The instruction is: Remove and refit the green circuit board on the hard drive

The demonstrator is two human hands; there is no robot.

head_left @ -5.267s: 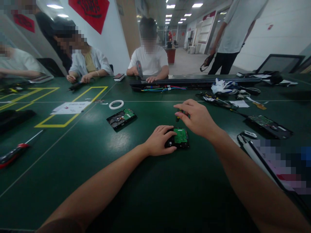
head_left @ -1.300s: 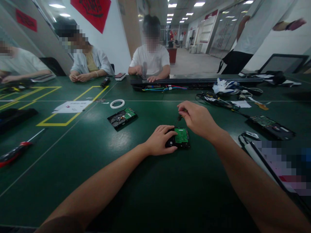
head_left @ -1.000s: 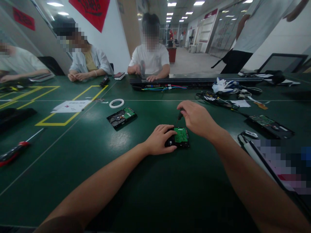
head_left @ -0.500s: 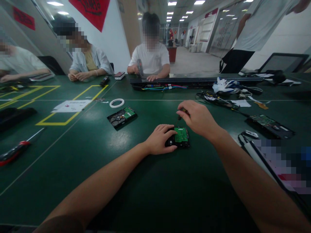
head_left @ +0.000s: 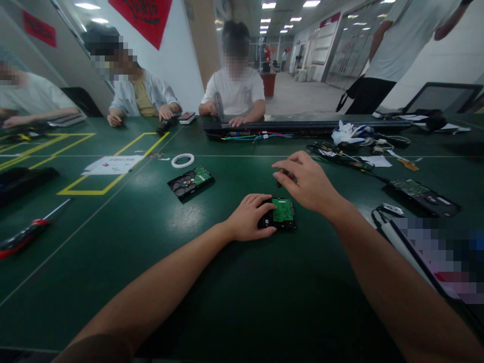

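Note:
A black hard drive with a green circuit board (head_left: 283,210) lies flat on the green table (head_left: 234,292). Across its left part rests my left hand (head_left: 249,218), fingers and thumb gripping its edges. My right hand (head_left: 304,181) is raised just beyond the drive's upper right corner, with a small dark and yellow tool (head_left: 281,179) between thumb and fingers; its tip is too small to make out. Another opened drive (head_left: 191,183) sits to the left, beside a white tape ring (head_left: 182,161).
A red-handled screwdriver (head_left: 28,234) lies far left, near a white paper (head_left: 111,165). Beyond my hands runs a long black bar with wires (head_left: 302,130). To the right are cables (head_left: 336,155), gloves (head_left: 351,133) and another drive (head_left: 421,196). People sit across the table.
The fingers of my right hand have shifted slightly left and spread a little around the tool. Across the table, a person's hand has reached onto a black object.

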